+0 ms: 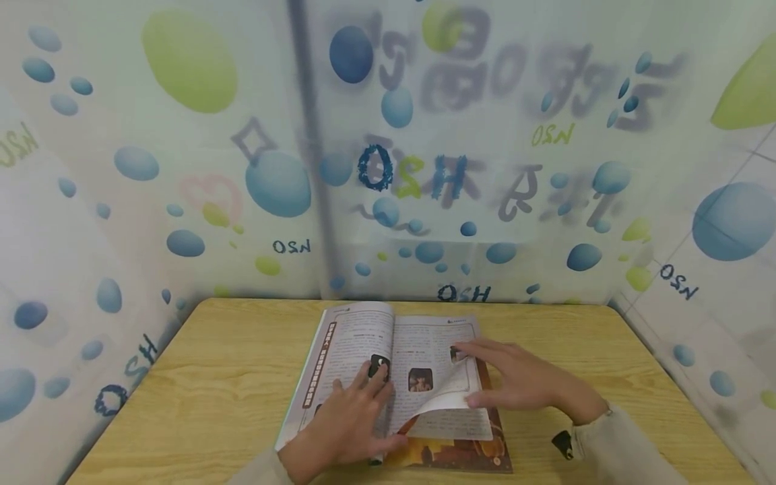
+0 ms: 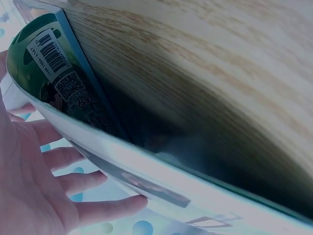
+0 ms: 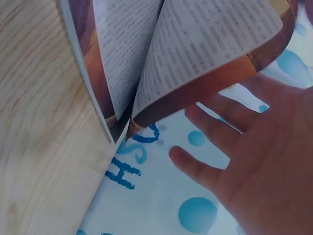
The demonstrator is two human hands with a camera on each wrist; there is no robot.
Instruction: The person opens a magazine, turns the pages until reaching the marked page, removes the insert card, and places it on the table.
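Observation:
An open magazine (image 1: 403, 350) lies on the table, its pages printed with text and small photos. My left hand (image 1: 351, 414) rests spread over the left page near the fold, thumb reaching across the fold. In the left wrist view, those fingers (image 2: 105, 208) lie straight along the curved pages. My right hand (image 1: 524, 377) is at the right side, thumb and forefinger wide apart at a raised, curling page (image 1: 445, 397). The right wrist view shows straight fingers (image 3: 210, 127) behind the lifted sheet (image 3: 210, 39). An orange-brown page (image 1: 436, 455) shows below it.
The wooden table (image 1: 200, 377) extends to both sides of the magazine. Walls with blue and green dots (image 1: 273, 182) stand behind and beside it. A small black object (image 1: 564, 444) shows at the right cuff. The back cover (image 2: 54, 63) bears a barcode.

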